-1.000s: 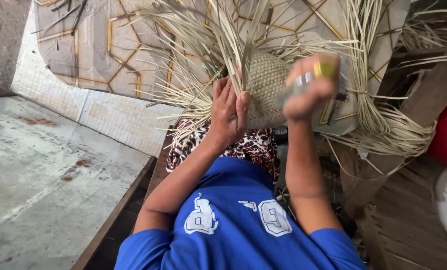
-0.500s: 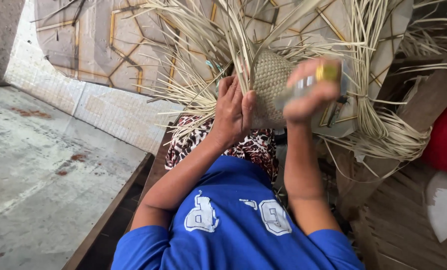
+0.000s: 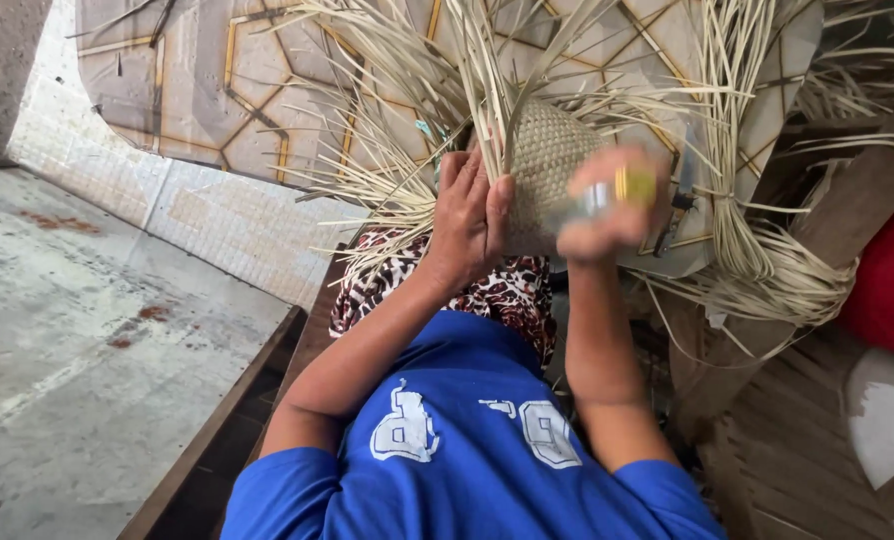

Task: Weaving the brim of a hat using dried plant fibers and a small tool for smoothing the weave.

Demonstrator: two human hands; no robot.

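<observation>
The left hand (image 3: 472, 215) lies flat against the woven piece (image 3: 547, 160), at twelve o'clock from the lap. The blurred right hand (image 3: 607, 215) clamps a small tool (image 3: 632, 185); a slip could snap loose strands (image 3: 397, 150).

Soft, even daylight; faint shadows; the right hand (image 3: 607, 205) is motion-blurred.

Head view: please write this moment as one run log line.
left hand: flat on woven piece | right hand: blurred, grips small yellow-and-silver tool | loose straw strips: fan out around
</observation>
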